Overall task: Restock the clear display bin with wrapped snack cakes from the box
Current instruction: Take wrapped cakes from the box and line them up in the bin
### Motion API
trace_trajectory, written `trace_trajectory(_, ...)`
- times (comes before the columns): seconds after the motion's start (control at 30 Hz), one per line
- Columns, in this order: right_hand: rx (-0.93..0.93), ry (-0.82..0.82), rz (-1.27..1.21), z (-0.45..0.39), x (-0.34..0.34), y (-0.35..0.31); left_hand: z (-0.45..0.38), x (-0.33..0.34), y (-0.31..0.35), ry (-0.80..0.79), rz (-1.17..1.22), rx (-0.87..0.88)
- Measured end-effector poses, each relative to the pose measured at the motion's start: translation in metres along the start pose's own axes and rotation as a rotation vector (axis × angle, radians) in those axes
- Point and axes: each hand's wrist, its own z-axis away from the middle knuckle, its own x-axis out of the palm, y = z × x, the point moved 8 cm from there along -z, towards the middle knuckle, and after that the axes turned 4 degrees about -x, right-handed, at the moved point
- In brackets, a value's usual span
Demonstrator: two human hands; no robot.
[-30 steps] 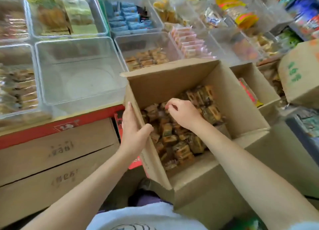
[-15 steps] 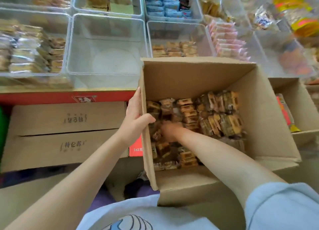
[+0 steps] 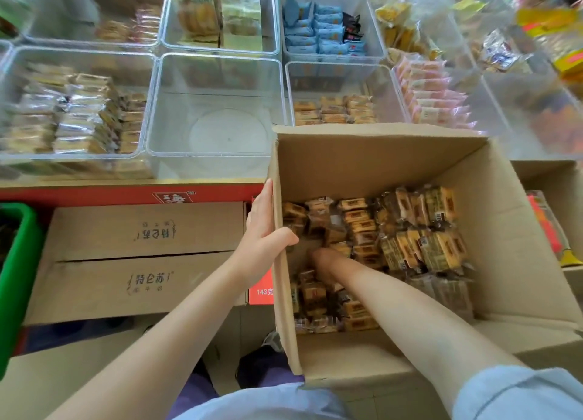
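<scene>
Inside the box [image 3: 362, 164], the right hand [image 3: 318, 257] dug among the cakes [image 3: 410, 230], grip hidden, while the left hand [image 3: 263, 230] clasped the box's wall nearest the empty bin [image 3: 214, 120].

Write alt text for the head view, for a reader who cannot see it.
A person's right hand digs among wrapped cakes in an open box, while the left hand grips its wall. Behind stands an empty clear bin among stocked ones.

Matt cardboard box [image 3: 362, 167], glossy clear plastic bin [image 3: 217, 69].
</scene>
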Motion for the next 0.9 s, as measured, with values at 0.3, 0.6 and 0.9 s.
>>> trace_trajectory(0.3, -0.171, 0.147, -1.040, 0.084, -0.117, 0.004, -0.001, -0.001, -0.002, -0.105, 0.017, -0.036)
trace_trajectory(0.6, -0.598, 0.463, -1.356, 0.193, -0.228, -0.088, 0.006, -0.096, 0.085, 0.107, 0.327, 0.033)
trace_trajectory(0.9, -0.641, 0.760, -0.951, 0.171, -0.292, -0.267, 0.006, -0.287, 0.087, 0.242, 0.510, -0.006)
